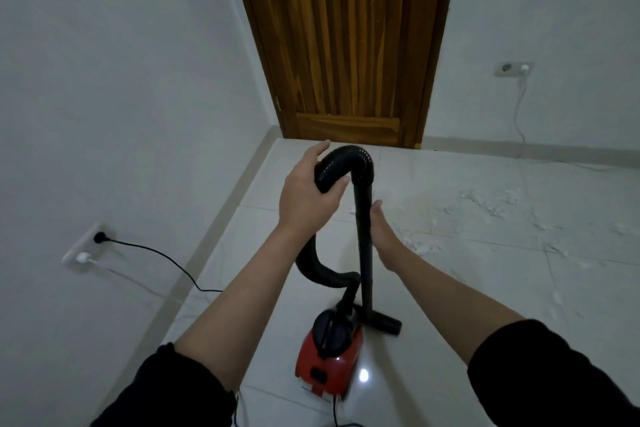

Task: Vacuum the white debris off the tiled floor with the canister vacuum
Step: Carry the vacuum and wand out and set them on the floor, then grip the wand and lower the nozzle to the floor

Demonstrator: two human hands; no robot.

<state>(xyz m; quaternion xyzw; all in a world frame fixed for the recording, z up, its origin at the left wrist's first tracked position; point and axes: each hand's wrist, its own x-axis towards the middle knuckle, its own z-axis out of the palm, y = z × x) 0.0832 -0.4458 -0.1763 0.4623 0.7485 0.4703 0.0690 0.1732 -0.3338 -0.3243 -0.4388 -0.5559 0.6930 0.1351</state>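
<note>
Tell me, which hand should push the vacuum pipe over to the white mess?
Probably the right hand: it sits open beside the upright wand, on the white debris side. The left hand already holds the hose bend.

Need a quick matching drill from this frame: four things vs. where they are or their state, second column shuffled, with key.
Things:
1. canister body
2. white debris
3. black plug
4. left hand

Places/states:
A. in the wall socket at left
B. scattered on the tiles at right
C. on the floor between the forearms, red
D. on the bend of the hose

Pairs: 1-C, 2-B, 3-A, 4-D
</note>
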